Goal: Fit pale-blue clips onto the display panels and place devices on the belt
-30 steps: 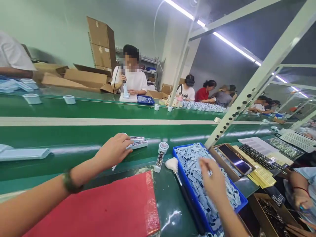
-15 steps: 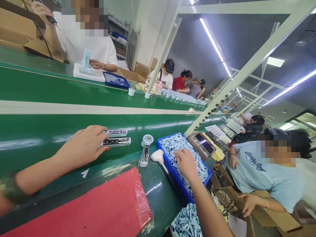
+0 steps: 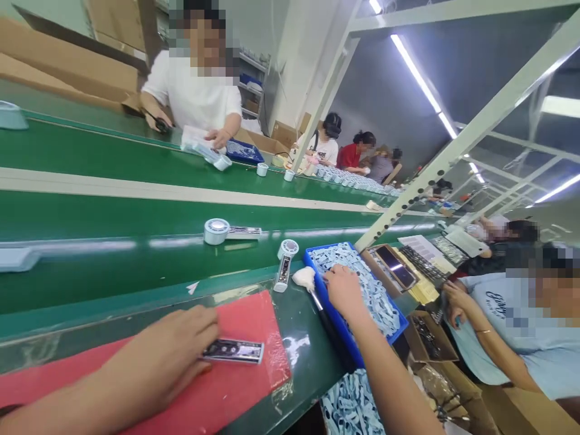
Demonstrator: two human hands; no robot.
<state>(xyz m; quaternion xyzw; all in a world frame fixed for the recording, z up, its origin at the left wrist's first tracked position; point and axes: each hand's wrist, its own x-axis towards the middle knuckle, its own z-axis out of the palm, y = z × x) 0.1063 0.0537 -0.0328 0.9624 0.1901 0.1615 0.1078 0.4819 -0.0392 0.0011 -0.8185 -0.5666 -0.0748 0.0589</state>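
My left hand (image 3: 176,350) is closed around a handheld fan (image 3: 235,350) over the red mat (image 3: 254,314). The fan's open handle, with dark electronics inside, sticks out past my fingers; its round end is hidden under the hand. My right hand (image 3: 344,290) is over the left side of a blue tray (image 3: 312,257) filled with light-blue plastic strips (image 3: 376,284). Its fingers are curled together, and what they grip is hidden. A second light-blue fan (image 3: 283,272) lies beside the tray, next to a white-tipped brush (image 3: 304,278).
On the green conveyor belt lies another fan (image 3: 216,231) with its handle pointing right. More strips fill a container (image 3: 351,402) below the tray. A metal post (image 3: 394,208) rises behind the tray. Co-workers sit across the belt and at the right, near a phone (image 3: 396,266).
My left hand has come from the belt to the red mat with one fan; another stays on the belt. My right hand remains at the tray, its fingers more curled. The view has shifted.
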